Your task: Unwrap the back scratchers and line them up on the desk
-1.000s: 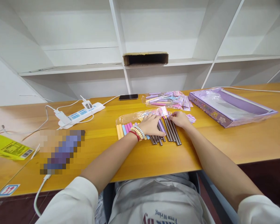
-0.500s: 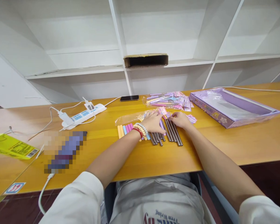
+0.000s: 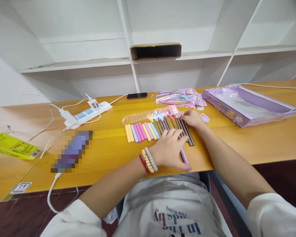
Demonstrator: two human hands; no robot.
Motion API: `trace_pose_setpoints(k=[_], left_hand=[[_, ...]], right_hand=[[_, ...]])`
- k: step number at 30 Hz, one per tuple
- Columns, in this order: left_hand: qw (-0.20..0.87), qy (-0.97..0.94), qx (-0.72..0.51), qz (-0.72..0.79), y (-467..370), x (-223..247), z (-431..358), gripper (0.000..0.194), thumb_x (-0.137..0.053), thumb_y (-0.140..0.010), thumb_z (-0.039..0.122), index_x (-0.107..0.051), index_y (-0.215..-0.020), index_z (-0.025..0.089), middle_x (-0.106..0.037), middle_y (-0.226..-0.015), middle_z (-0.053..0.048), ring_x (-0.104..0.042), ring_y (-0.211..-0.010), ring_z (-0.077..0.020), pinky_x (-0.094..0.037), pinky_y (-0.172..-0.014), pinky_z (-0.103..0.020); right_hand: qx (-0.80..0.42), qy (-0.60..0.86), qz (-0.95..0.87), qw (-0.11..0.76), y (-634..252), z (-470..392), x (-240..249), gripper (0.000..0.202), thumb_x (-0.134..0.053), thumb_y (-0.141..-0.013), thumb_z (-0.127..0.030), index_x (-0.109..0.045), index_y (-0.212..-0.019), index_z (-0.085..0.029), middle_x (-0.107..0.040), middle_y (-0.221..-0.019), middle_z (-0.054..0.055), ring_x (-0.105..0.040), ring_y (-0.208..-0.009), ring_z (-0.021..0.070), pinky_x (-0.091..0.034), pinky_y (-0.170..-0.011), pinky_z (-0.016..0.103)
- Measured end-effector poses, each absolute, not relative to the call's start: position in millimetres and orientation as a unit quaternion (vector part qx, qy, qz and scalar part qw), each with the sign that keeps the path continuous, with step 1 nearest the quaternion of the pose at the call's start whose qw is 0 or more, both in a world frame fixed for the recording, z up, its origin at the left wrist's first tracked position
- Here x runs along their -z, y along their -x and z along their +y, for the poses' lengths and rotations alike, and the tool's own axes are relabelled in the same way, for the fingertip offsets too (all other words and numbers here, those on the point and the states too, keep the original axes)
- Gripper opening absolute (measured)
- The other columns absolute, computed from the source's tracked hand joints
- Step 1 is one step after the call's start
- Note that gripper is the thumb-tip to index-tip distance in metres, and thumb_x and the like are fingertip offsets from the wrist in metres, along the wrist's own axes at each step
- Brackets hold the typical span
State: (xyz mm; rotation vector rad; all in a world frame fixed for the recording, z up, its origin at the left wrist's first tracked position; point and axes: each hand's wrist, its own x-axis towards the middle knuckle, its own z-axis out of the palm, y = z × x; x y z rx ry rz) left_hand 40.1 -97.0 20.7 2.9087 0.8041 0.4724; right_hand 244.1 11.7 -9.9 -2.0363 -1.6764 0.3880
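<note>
My left hand [image 3: 169,148] is spread over the lower ends of several metal shafts. A purple handle [image 3: 185,156] lies below its palm, with the thumb close to the handle's near end. My right hand [image 3: 192,119] has its fingertips pinched at the purple claw-shaped head of a back scratcher [image 3: 180,114], at the right end of a row. The row's yellow, blue and pink claw heads point away from me, with dark metal shafts towards me. To the left, several coloured grip sleeves [image 3: 141,132] lie side by side. A clear plastic wrapper [image 3: 138,118] lies behind them.
Behind the row are packaged back scratchers [image 3: 179,98] and a black phone [image 3: 136,95]. A purple box [image 3: 249,105] stands at right. On the left are a power strip [image 3: 88,113], a blurred device [image 3: 72,151] on a cable and a yellow packet [image 3: 13,146].
My left hand has moved towards me and right, off the claw heads, and its fingers are more spread. A purple handle now lies nearer the table edge. My right hand stays at the purple heads.
</note>
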Motion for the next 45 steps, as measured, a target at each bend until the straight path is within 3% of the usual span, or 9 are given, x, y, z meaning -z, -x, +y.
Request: trace_pose_setpoints(k=[2,7,12,16,22,29,34,39,45], left_hand=[[0.033,-0.955,-0.155,0.250,-41,-15,-122,0.080,-0.060,-0.060,0.066,-0.048,-0.120,0.014,-0.040,-0.132,-0.019,-0.037,-0.119,-0.0336,-0.030,-0.097,-0.047],[-0.014,-0.961,-0.149,0.233,-37,11,-158,0.029,-0.049,-0.084,0.031,-0.056,-0.107,0.015,-0.049,-0.123,-0.015,-0.046,-0.112,-0.0269,-0.041,-0.088,-0.040],[-0.006,-0.953,-0.217,0.209,-5,10,-165,0.028,-0.046,-0.086,0.020,-0.056,-0.112,0.017,-0.054,-0.118,-0.010,-0.051,-0.105,-0.0193,-0.046,-0.088,-0.032],[-0.037,-0.857,-0.327,0.396,65,-5,-133,0.031,-0.045,-0.083,0.011,-0.060,-0.109,0.017,-0.051,-0.104,-0.010,-0.054,-0.096,-0.0162,-0.049,-0.084,-0.031],[-0.054,-0.810,-0.192,0.552,163,-7,-69,0.028,-0.043,-0.082,0.016,-0.069,-0.093,0.017,-0.053,-0.087,-0.008,-0.055,-0.079,-0.0176,-0.048,-0.081,-0.034],[-0.006,-0.854,-0.096,0.511,159,-8,-57,0.050,-0.037,-0.074,0.004,-0.060,-0.115,0.020,-0.059,-0.100,-0.008,-0.056,-0.092,-0.0181,-0.043,-0.089,-0.031],[0.012,-0.837,-0.063,0.544,154,-20,-53,0.060,-0.039,-0.071,0.007,-0.048,-0.128,0.022,-0.063,-0.105,-0.006,-0.059,-0.095,-0.0198,-0.044,-0.085,-0.031],[0.052,-0.784,-0.120,0.607,154,-39,-5,0.048,-0.043,-0.072,0.019,-0.054,-0.119,0.019,-0.067,-0.092,-0.005,-0.062,-0.087,-0.0198,-0.045,-0.079,-0.029],[0.123,-0.689,-0.257,0.666,132,-34,53,0.045,-0.044,-0.076,0.034,-0.058,-0.113,0.012,-0.060,-0.117,-0.010,-0.056,-0.107,-0.0204,-0.039,-0.094,-0.029]], right_hand=[[-0.150,0.739,-0.611,0.243,-245,12,11,0.033,-0.053,-0.072,-0.040,-0.069,-0.083,-0.013,-0.065,-0.067,0.007,-0.059,-0.067,0.0177,-0.039,-0.060,0.025],[-0.161,0.733,-0.614,0.245,-245,11,11,0.032,-0.053,-0.072,-0.040,-0.068,-0.082,-0.013,-0.063,-0.064,0.005,-0.059,-0.064,0.0170,-0.038,-0.058,0.025],[-0.161,0.735,-0.619,0.223,-245,9,9,0.034,-0.053,-0.072,-0.041,-0.068,-0.085,-0.013,-0.064,-0.065,0.006,-0.059,-0.066,0.0185,-0.038,-0.059,0.026],[-0.130,0.732,-0.637,0.204,-246,10,10,0.034,-0.053,-0.072,-0.043,-0.068,-0.085,-0.015,-0.067,-0.075,0.008,-0.061,-0.074,0.0216,-0.039,-0.061,0.027],[-0.163,0.738,-0.625,0.195,-245,10,12,0.033,-0.055,-0.073,-0.044,-0.066,-0.085,-0.015,-0.065,-0.061,0.006,-0.060,-0.057,0.0182,-0.040,-0.053,0.026],[-0.265,0.715,-0.611,0.214,-242,4,13,0.035,-0.053,-0.077,-0.040,-0.061,-0.094,-0.011,-0.061,-0.051,0.004,-0.054,-0.039,0.0138,-0.039,-0.043,0.023],[-0.126,0.727,-0.622,0.260,-243,10,16,0.034,-0.055,-0.074,-0.039,-0.064,-0.093,-0.012,-0.067,-0.070,0.009,-0.062,-0.066,0.0196,-0.043,-0.059,0.026],[-0.079,0.703,-0.623,0.334,-239,18,21,0.033,-0.051,-0.077,-0.038,-0.065,-0.095,-0.013,-0.066,-0.083,0.009,-0.060,-0.077,0.0191,-0.043,-0.072,0.029],[-0.049,0.672,-0.652,0.349,-232,23,30,0.047,-0.058,-0.075,-0.047,-0.063,-0.107,-0.013,-0.059,-0.105,0.014,-0.051,-0.105,0.0243,-0.037,-0.093,0.037]])
